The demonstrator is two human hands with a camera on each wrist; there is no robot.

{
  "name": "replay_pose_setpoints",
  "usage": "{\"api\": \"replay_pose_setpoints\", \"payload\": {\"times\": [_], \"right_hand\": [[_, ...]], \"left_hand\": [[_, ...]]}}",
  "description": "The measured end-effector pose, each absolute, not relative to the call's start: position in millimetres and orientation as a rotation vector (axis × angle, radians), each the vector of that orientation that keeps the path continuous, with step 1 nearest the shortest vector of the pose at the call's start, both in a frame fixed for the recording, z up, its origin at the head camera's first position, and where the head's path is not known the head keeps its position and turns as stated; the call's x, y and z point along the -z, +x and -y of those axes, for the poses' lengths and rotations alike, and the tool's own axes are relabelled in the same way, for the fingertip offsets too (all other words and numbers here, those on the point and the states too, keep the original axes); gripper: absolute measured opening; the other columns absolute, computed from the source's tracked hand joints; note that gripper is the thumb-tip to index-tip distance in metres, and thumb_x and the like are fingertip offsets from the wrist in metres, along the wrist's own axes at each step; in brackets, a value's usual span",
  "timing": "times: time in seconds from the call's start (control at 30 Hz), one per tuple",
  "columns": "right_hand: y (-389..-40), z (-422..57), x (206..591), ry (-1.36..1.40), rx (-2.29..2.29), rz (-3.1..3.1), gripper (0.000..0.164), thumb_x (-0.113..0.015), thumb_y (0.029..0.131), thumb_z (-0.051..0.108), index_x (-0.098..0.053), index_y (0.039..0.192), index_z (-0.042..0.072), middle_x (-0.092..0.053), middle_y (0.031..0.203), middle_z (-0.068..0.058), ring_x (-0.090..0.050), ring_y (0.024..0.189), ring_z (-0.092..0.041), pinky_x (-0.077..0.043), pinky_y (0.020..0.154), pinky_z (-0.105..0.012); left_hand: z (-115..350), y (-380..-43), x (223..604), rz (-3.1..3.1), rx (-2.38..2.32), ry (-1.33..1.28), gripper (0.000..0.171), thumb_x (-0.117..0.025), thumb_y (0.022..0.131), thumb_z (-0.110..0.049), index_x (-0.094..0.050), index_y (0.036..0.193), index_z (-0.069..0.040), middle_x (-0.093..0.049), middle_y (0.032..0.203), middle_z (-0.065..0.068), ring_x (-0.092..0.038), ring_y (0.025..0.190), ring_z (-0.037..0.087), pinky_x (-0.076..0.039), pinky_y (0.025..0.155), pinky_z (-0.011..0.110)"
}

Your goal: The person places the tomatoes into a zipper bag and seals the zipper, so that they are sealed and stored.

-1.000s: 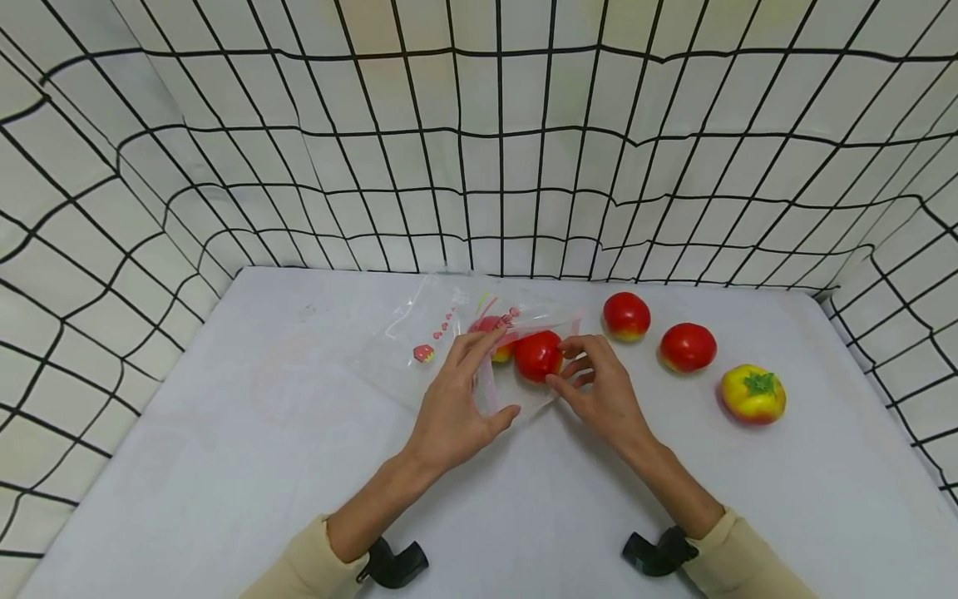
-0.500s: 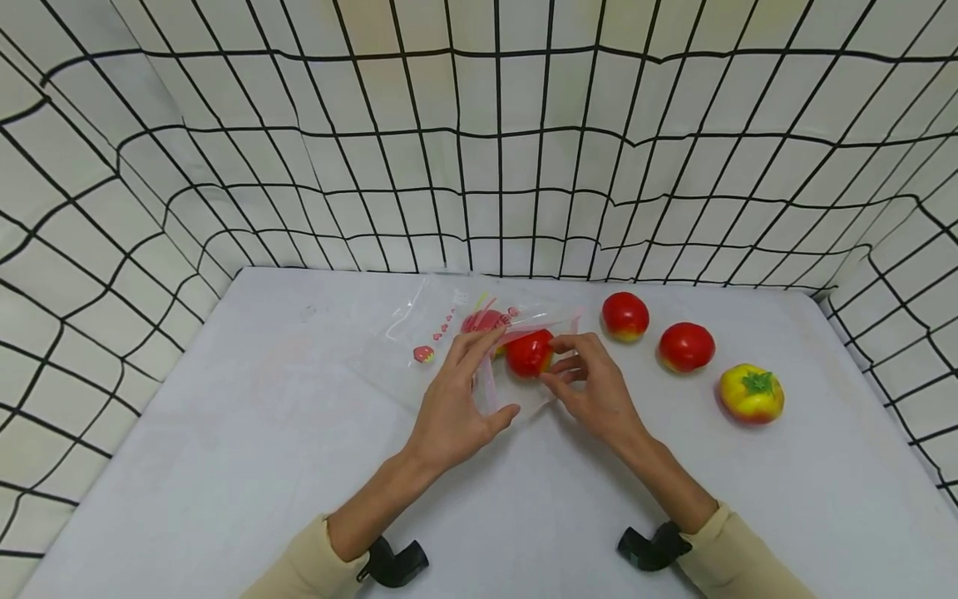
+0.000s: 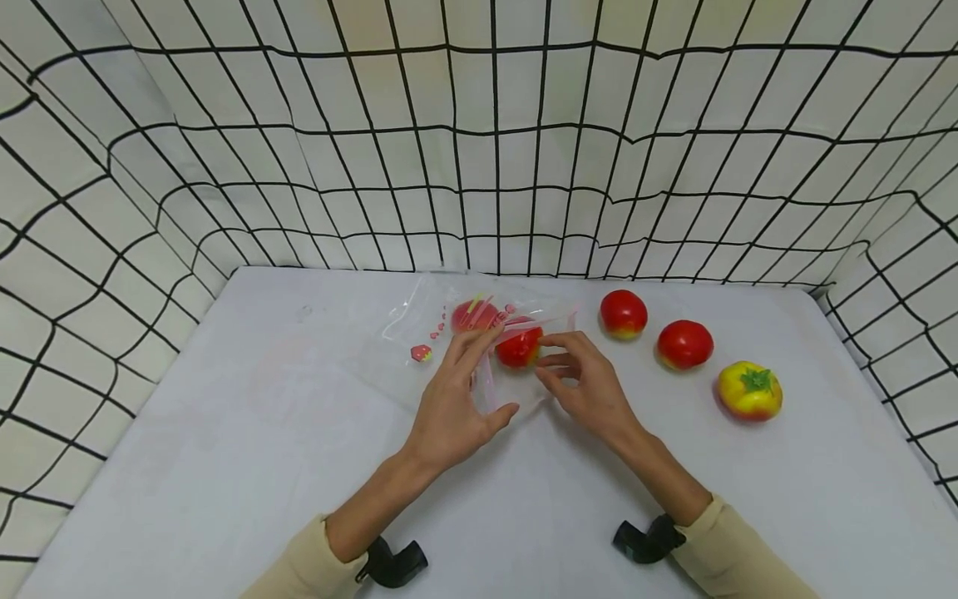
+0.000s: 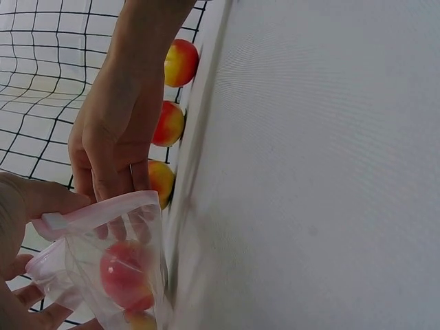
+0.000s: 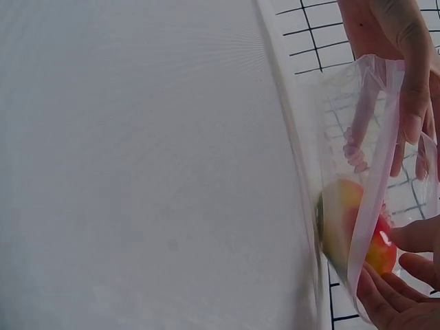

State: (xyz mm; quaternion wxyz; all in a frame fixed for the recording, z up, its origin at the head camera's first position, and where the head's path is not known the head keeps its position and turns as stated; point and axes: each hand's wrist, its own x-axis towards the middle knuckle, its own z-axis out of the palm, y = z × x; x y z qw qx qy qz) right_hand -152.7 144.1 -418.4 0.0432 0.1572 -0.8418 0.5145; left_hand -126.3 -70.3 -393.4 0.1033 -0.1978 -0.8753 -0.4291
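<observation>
A clear zip bag (image 3: 404,329) with pink edges and red strawberry prints lies on the white table. My left hand (image 3: 452,408) spreads its mouth, fingers fairly straight, the thumb along the pink rim (image 4: 103,212). One shiny red-and-yellow fruit (image 3: 475,317) sits deeper inside, seen through the film. Just within the mouth lies a second such fruit (image 3: 519,347); fingertips of my right hand (image 3: 587,383) hold it at its right side. In the right wrist view, the fruit (image 5: 383,251) has right-hand fingers (image 5: 416,236) against it. Part of it is hidden behind the bag's rim.
To the right of the bag lie two red fruits, a farther one (image 3: 624,314) and a nearer one (image 3: 684,344). Beside them is a yellow-and-red fruit (image 3: 750,390) with a green leafy top. Black wire mesh (image 3: 494,191) stands along the table's back and sides.
The right hand has moved a little left, pushing the fruit farther into the bag. The fruit inside has shifted left as well. My left hand has stayed at the bag's mouth.
</observation>
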Motion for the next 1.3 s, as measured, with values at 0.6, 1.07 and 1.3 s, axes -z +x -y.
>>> {"api": "replay_pose_setpoints", "payload": {"times": [0.6, 1.07, 1.3], "right_hand": [[-154.4, -139.6, 414.3, 0.525, -1.581, 2.615, 0.049, -0.073, 0.095, 0.003, -0.058, 0.141, 0.007, -0.068, 0.138, -0.017, -0.073, 0.120, -0.032, -0.061, 0.098, -0.042], [-152.0, -164.8, 408.7, 0.500, -1.540, 2.595, 0.046, -0.075, 0.094, 0.006, -0.062, 0.137, 0.011, -0.072, 0.130, -0.017, -0.076, 0.111, -0.025, -0.062, 0.098, -0.040], [-154.7, -178.2, 404.8, 0.462, -1.457, 2.570, 0.042, -0.076, 0.095, 0.015, -0.064, 0.135, 0.015, -0.071, 0.131, -0.011, -0.075, 0.112, -0.025, -0.061, 0.098, -0.047]], "left_hand": [[71.1, -124.5, 391.7, 2.583, 1.279, -0.569, 0.094, -0.093, 0.075, -0.012, -0.047, 0.156, -0.020, -0.050, 0.149, 0.004, -0.051, 0.141, 0.022, -0.062, 0.099, 0.041], [70.8, -125.4, 392.2, 2.600, 1.293, -0.519, 0.094, -0.093, 0.075, -0.012, -0.047, 0.157, -0.022, -0.050, 0.151, 0.004, -0.051, 0.143, 0.022, -0.061, 0.099, 0.044], [70.4, -127.2, 393.4, 2.594, 1.303, -0.510, 0.096, -0.093, 0.074, -0.011, -0.046, 0.157, -0.023, -0.049, 0.151, 0.003, -0.049, 0.144, 0.021, -0.061, 0.100, 0.044]]}}
